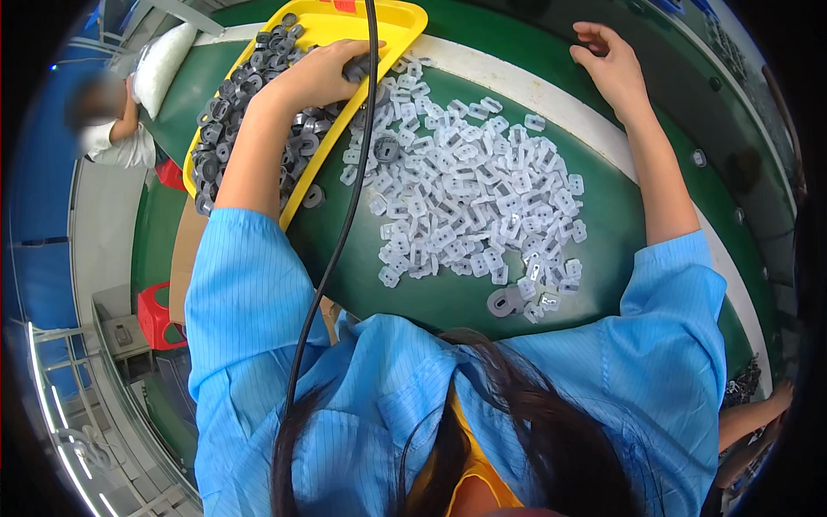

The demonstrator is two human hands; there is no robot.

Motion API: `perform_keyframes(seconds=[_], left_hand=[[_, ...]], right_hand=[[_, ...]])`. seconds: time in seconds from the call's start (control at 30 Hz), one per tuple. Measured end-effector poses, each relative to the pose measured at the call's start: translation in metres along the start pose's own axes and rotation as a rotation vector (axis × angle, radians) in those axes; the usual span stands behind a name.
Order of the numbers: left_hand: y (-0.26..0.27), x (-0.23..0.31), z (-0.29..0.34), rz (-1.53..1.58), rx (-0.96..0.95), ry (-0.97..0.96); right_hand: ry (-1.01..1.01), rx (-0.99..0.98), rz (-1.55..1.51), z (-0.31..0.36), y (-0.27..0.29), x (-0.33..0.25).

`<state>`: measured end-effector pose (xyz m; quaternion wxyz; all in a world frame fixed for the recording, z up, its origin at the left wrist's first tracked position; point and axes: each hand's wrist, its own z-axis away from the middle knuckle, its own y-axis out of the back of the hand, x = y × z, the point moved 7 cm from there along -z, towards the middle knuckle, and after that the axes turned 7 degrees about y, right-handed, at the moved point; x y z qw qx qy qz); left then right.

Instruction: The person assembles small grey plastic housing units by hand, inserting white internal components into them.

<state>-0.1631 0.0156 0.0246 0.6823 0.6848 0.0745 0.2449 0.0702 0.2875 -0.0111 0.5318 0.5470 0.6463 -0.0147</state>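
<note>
My left hand (317, 76) reaches over the yellow tray (398, 19), its fingers curled round a dark grey round plastic part (354, 69) at the tray's right side. The black cable hides some of the fingertips. Many similar grey round parts (226, 105) fill the tray's left half. Out to the right, my right hand (613, 71) is raised beyond the white strip, thumb and fingers loosely bent and apart, with nothing seen between them. Between my arms, a wide heap of small translucent white plastic pieces (482, 185) lies on the green table (345, 267).
A black cable (343, 226) hangs down across the view in front of my left arm. Loose grey round parts (500, 302) lie at the heap's near edge. Far left, a person (121, 129) works near a white bag (170, 69). A red stool (158, 317) stands below. Another person's arm (754, 420) shows at lower right.
</note>
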Motion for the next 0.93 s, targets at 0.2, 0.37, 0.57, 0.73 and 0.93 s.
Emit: perform_keyframes(seconds=[0.2,0.37,0.57,0.73,0.93], left_hand=[[-0.011,-0.006,-0.028,-0.150,0.256,-0.077],[0.020,0.003,-0.022,0.016,0.423,0.093],[0.000,0.084,0.014,1.131,-0.037,0.149],[-0.045,0.116,0.008,1.255,-0.186,0.043],[-0.060,0.114,0.005,1.293,-0.179,0.010]], right_hand=[[0.073,-0.017,-0.061,0.003,-0.003,-0.023],[0.114,-0.298,-0.071,0.014,-0.012,-0.055],[0.233,-0.788,-0.013,0.048,-0.040,-0.091],[0.347,-0.541,-0.096,0.048,-0.043,-0.087],[0.108,-0.539,0.264,0.045,-0.037,-0.096]])
